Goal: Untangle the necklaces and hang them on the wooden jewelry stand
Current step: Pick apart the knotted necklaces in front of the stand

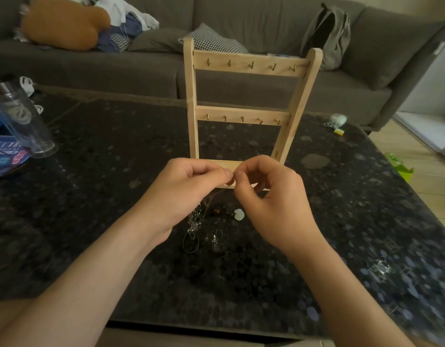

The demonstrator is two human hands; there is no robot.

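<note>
A wooden jewelry stand stands upright in the middle of the dark table, with two rails of small brass hooks, all bare. Just in front of its base, my left hand and my right hand meet fingertip to fingertip, both pinching a thin necklace chain. The chain runs down and to the left into a tangled heap of necklaces lying on the table under my hands. A small white pendant lies in that heap.
A clear plastic tumbler and a blue packet sit at the left of the table. A small white item and a yellow piece lie at the far right. A grey sofa with cushions and a backpack runs behind.
</note>
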